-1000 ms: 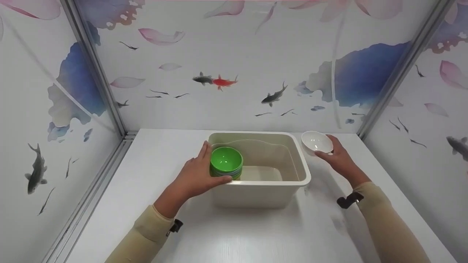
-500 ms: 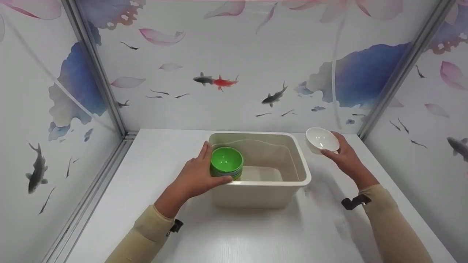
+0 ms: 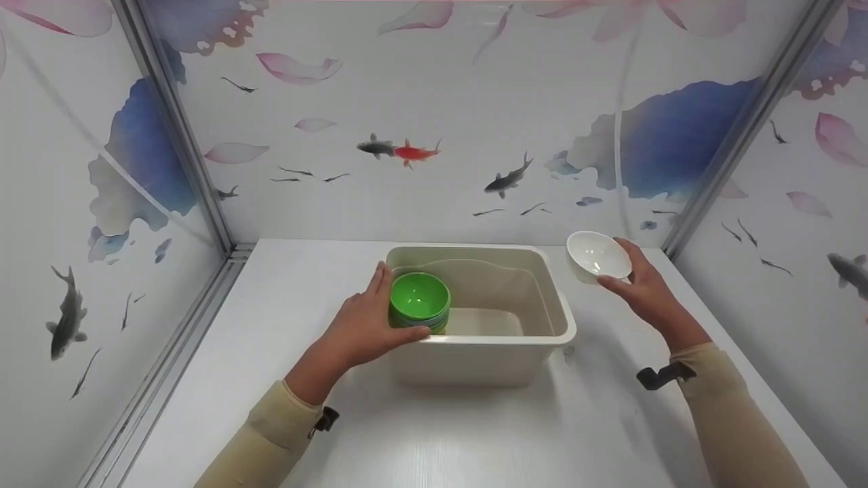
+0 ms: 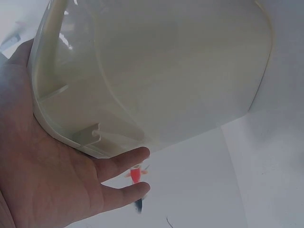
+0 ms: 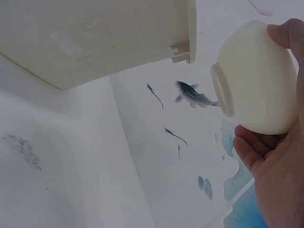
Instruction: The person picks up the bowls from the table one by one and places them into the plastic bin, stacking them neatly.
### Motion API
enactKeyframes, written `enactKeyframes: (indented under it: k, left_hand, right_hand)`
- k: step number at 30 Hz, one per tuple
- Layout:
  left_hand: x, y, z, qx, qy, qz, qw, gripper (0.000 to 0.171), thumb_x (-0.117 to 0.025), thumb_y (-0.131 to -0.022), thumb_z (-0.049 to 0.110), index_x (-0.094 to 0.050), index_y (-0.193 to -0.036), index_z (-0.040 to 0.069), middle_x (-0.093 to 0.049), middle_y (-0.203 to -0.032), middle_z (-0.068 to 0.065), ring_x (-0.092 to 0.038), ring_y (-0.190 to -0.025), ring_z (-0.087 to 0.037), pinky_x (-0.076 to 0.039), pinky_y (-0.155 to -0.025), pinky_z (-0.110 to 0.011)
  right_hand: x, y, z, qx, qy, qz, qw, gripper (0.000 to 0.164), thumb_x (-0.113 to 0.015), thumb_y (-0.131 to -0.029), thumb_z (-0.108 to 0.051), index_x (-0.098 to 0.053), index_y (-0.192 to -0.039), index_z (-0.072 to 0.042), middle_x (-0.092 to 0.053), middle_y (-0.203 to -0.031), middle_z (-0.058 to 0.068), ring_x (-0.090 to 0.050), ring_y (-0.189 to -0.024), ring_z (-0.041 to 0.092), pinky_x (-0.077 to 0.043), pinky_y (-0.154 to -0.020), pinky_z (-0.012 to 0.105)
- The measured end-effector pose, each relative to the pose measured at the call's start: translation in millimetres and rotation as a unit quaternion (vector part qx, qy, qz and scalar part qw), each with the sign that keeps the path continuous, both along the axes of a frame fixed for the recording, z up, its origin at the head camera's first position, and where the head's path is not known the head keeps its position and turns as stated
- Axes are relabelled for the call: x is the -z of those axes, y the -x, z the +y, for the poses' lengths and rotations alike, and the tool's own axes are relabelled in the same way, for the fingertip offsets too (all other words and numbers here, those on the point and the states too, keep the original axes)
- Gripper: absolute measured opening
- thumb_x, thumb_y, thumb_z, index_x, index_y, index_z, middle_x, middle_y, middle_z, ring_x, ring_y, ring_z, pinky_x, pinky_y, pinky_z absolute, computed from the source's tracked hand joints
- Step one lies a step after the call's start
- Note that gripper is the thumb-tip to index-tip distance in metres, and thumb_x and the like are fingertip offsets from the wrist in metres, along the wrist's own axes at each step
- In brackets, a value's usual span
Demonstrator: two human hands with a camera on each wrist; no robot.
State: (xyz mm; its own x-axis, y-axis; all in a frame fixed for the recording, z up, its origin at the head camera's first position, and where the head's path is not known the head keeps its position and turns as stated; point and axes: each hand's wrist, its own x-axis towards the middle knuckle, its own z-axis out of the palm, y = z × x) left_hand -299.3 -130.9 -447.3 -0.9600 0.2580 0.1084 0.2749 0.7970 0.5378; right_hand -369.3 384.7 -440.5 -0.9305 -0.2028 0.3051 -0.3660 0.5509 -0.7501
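A white bowl [image 3: 597, 254] is in my right hand [image 3: 644, 291], which holds it by its right side, off the table to the right of the bin. The right wrist view shows the bowl [image 5: 256, 76] tilted, its foot ring towards the bin, thumb and fingers on opposite sides. My left hand [image 3: 359, 329] rests on the front left corner of a cream plastic bin [image 3: 475, 362], thumb along the front rim. Its fingers look fairly straight in the left wrist view. Inside the bin at the left stands a stack of bowls with a green bowl [image 3: 420, 296] on top.
The bin stands on a white table [image 3: 434, 434], close to the back wall [image 3: 434, 88] printed with fish and petals. Printed side panels and metal frame posts [image 3: 180, 129] bound the table left and right. Grey smudges [image 5: 23, 149] mark the surface right of the bin.
My right hand has lifted the white bowl slightly and shifted it a little to the right, tipping its opening more towards the head camera. My left hand and the bin have stayed put.
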Motion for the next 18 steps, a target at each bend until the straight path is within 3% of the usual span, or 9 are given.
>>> enactKeyframes:
  k: [5,12,18]
  left_hand:
    - [-0.1,0.4,-0.1,0.000,0.002,-0.001,1.0000,0.143,-0.071,-0.080,0.092,-0.011,-0.178,0.007,-0.009,-0.186,-0.012,-0.048,-0.150,-0.050,-0.039,-0.122,-0.066]
    - [-1.8,-0.9,0.2,0.002,0.002,-0.002,1.0000,0.143,-0.071,-0.081,0.091,-0.010,-0.178,0.007,-0.009,-0.186,-0.012,-0.047,-0.150,-0.051,-0.039,-0.122,-0.066]
    - [-2.6,-0.9,0.4,0.004,0.003,-0.001,1.0000,0.142,-0.073,-0.081,0.089,-0.011,-0.178,0.005,-0.009,-0.185,-0.014,-0.048,-0.149,-0.051,-0.038,-0.123,-0.066]
  right_hand:
    - [-3.0,-2.4,-5.5,-0.012,0.007,0.008,1.000,0.086,-0.077,-0.104,-0.011,-0.024,-0.172,0.002,-0.044,-0.164,0.028,-0.045,-0.150,0.044,-0.037,-0.107,0.012]
    - [-7.5,-3.3,-15.3,-0.031,0.014,0.018,0.999,0.085,-0.077,-0.104,-0.011,-0.027,-0.172,0.001,-0.046,-0.163,0.027,-0.047,-0.150,0.044,-0.038,-0.105,0.010]
    - [-14.5,-2.4,-25.0,-0.051,0.031,0.002,0.998,0.086,-0.079,-0.103,-0.011,-0.028,-0.172,-0.002,-0.046,-0.164,0.024,-0.047,-0.152,0.043,-0.043,-0.107,0.012]
